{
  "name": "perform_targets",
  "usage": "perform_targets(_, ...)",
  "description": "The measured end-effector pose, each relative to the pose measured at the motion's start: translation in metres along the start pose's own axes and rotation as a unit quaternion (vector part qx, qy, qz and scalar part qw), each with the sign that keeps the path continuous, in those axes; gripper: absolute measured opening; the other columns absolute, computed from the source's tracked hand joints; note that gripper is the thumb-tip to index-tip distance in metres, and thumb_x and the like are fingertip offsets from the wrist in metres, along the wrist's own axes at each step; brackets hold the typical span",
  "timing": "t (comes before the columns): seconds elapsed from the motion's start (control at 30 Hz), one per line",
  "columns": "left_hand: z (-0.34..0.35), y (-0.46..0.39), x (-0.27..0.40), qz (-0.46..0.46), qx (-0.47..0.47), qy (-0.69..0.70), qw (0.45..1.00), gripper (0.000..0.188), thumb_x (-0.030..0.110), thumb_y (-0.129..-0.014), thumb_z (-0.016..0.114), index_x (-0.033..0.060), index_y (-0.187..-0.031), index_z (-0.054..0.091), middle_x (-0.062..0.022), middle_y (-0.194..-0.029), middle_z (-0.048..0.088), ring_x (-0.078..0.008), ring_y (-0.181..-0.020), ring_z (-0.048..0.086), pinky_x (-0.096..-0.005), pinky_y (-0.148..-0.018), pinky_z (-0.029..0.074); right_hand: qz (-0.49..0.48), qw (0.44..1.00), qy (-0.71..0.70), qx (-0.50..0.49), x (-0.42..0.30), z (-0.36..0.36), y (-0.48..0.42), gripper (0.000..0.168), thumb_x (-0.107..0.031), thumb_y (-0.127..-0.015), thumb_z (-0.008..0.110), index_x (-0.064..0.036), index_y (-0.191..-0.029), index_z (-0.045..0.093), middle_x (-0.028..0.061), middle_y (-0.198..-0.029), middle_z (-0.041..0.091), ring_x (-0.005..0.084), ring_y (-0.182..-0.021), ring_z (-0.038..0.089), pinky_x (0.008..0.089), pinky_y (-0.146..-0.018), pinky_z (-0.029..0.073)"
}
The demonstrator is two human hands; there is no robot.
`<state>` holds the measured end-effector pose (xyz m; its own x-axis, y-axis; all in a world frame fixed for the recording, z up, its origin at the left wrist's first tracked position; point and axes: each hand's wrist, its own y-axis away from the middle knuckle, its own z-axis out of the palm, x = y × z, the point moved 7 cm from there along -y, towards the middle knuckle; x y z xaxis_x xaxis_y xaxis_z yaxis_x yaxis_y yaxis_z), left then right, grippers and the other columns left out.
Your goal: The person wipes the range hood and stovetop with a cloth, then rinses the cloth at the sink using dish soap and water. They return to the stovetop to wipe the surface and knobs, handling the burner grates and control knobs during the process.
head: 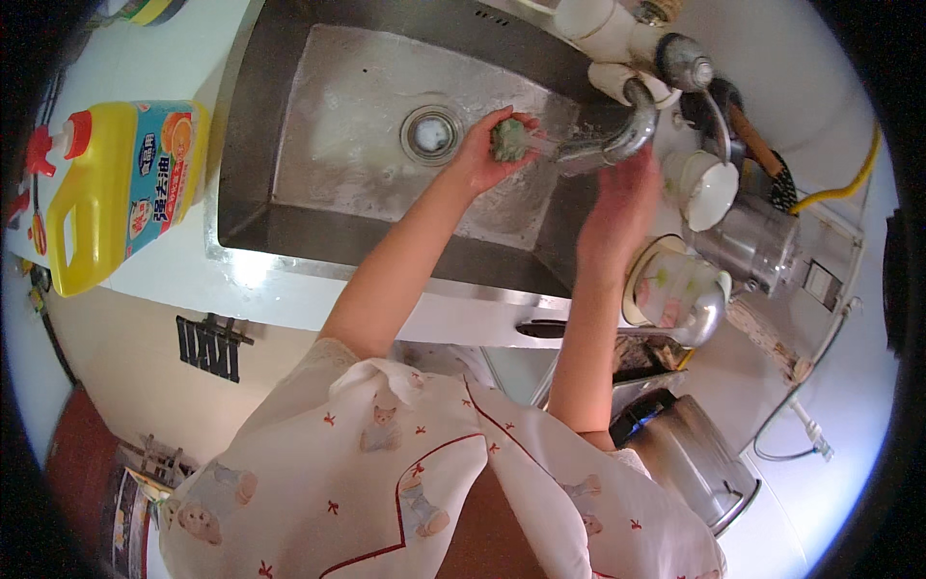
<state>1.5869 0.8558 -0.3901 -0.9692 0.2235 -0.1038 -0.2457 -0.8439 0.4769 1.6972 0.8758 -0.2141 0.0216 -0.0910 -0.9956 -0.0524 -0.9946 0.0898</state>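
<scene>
Over the stainless steel sink (pixel 340 181), my left hand (pixel 492 155) holds a green scrubbing pad or sponge (pixel 509 140) in its palm. Water (pixel 542 145) runs onto it from the metal faucet (pixel 608 148). My right hand (pixel 628 195) is blurred and raised beside the faucet's spout; its fingertips are partly hidden, so whether it touches the spout is unclear. The round drain (pixel 431 135), with something white in it, lies to the left of my left hand.
A yellow detergent jug (pixel 98 195) stands on the counter at left. Right of the sink are a white cup (pixel 712 195), a metal pot (pixel 759 242), a lidded floral container (pixel 662 286) and a ladle (pixel 702 318). The faucet lever (pixel 720 130) sticks out near the wall.
</scene>
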Motion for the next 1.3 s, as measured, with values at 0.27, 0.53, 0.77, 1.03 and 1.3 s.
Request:
perform_targets(0.27, 0.014, 0.003, 0.011, 0.15, 0.052, -0.307, 0.938, 0.033, 0.039, -0.095, 0.055, 0.0097, -0.11, 0.055, -0.003, -0.11, 0.056, -0.0188, -0.095, 0.052, -0.0364, -0.085, 0.047, -0.257, 0.846, 0.466, 0.029, -0.14, 0.037, -0.017, 0.074, -0.046, -0.085, 0.066, 0.001, -0.137, 0.04, 0.0223, -0.13, 0.05, 0.0332, -0.12, 0.049, 0.0381, -0.103, 0.037)
perform_targets(0.53, 0.025, 0.112, 0.047, 0.109, 0.171, -0.338, 0.919, 0.031, 0.039, -0.097, 0.042, 0.0125, -0.095, 0.058, -0.0042, -0.091, 0.053, -0.0179, -0.078, 0.052, -0.0324, -0.063, 0.049, -0.16, 0.782, 0.601, 0.045, -0.124, 0.083, 0.005, 0.059, -0.032, -0.09, 0.058, 0.006, -0.133, 0.043, 0.0251, -0.101, 0.066, 0.0418, -0.089, 0.065, 0.047, -0.077, 0.052)
perform_targets(0.77, 0.086, 0.189, 0.069, 0.212, 0.104, -0.472, 0.85, 0.025, 0.026, -0.097, 0.044, 0.0141, -0.111, 0.061, 0.002, -0.099, 0.059, -0.0111, -0.086, 0.054, -0.0276, -0.075, 0.045, 0.155, 0.981, -0.007, 0.119, -0.001, 0.034, 0.063, 0.062, -0.041, -0.098, 0.046, 0.005, -0.139, 0.035, 0.0183, -0.136, 0.046, 0.0308, -0.119, 0.049, 0.0409, -0.1, 0.038)
perform_targets(1.03, 0.133, 0.202, 0.062, 0.322, 0.074, -0.843, 0.425, 0.048, 0.037, -0.099, 0.038, 0.0175, -0.142, 0.04, -0.0127, -0.144, 0.037, -0.0243, -0.132, 0.037, -0.0516, -0.106, 0.028, 0.378, 0.809, -0.419, -0.166, 0.026, 0.145, 0.096, 0.054, -0.038, -0.101, 0.041, -0.01, -0.146, 0.03, 0.0119, -0.14, 0.041, 0.0285, -0.128, 0.043, 0.0448, -0.108, 0.035)
perform_targets(1.3, 0.189, 0.233, 0.087, 0.355, 0.226, -0.798, 0.431, 0.06, 0.048, -0.102, 0.019, 0.017, -0.153, 0.015, -0.0147, -0.157, 0.012, -0.0311, -0.146, 0.01, -0.0571, -0.114, 0.008, 0.229, 0.842, -0.362, -0.328, -0.049, 0.153, 0.099, 0.048, -0.021, -0.098, 0.052, -0.006, -0.142, 0.038, 0.0099, -0.139, 0.045, 0.0225, -0.127, 0.044, 0.0384, -0.102, 0.039)
